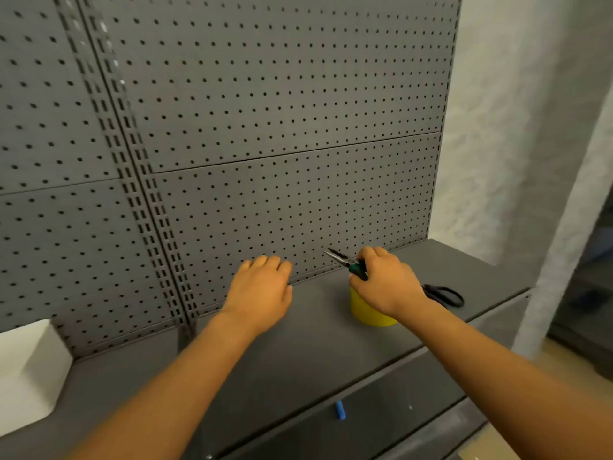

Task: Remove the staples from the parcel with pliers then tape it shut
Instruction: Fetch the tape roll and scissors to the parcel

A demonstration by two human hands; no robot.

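My right hand [386, 282] grips the green handles of needle-nose pliers [345, 260], whose thin jaws point up and left toward the pegboard. The hand sits just above a yellow cup [368, 313] on the grey shelf. My left hand [262, 288] hovers over the shelf to the left of the cup, fingers loosely curled toward the pegboard, holding nothing. No parcel and no tape show in the head view.
Black-handled scissors [444, 295] lie on the grey shelf [298, 353] behind my right wrist. A grey pegboard [265, 127] rises at the back. A white bin [30, 373] stands at the left edge. A small blue tab [340, 410] sticks out below the shelf front.
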